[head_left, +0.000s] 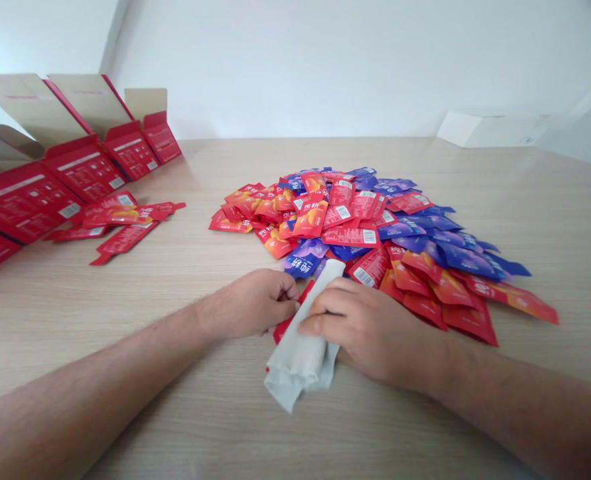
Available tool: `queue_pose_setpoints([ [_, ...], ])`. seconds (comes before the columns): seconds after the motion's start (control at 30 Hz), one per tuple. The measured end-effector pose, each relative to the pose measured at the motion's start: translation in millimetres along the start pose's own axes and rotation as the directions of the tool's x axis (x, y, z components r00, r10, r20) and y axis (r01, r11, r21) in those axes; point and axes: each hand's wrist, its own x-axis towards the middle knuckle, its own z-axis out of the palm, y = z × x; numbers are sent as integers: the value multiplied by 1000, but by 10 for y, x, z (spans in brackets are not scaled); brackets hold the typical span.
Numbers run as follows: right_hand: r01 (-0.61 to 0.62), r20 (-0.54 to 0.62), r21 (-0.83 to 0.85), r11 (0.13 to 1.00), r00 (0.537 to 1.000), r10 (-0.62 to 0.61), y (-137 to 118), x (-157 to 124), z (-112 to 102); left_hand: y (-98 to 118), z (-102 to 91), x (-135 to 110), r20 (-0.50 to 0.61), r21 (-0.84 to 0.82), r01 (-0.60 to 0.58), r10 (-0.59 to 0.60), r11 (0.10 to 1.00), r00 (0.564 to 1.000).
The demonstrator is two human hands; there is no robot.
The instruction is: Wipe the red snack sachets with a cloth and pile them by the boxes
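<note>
The right hand (370, 333) grips a creased, folded white cloth (300, 347).

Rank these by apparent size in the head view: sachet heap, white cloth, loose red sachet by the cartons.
1. Sachet heap
2. White cloth, though nearness to the camera may inflate it
3. Loose red sachet

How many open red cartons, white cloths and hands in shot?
Open red cartons: 5
Folded white cloth: 1
Left hand: 1
Right hand: 1
Total: 8
</note>
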Motion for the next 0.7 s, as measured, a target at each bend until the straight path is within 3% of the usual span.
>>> queue_pose_setpoints([
  [0.1,-34,-22,0,999,999,34,19,-3,17,-2,7,-3,-1,-7,0,0,1000,1000],
  [0.23,76,38,21,997,996,-77,9,6,12,1,-8,2,-25,38,-20,21,999,999],
  [0.4,-49,-33,9,999,998,49,27,-10,35,-5,7,-3,-6,5,4,-4,1000,1000],
  [0.57,58,64,5,998,996,-59,-6,2,16,-10,4,3,-33,46,-34,36,998,999],
  [0.7,-31,-7,3,1000,1000,31,15,-14,30,-3,10,-7,0,-4,-8,8,1000,1000],
])
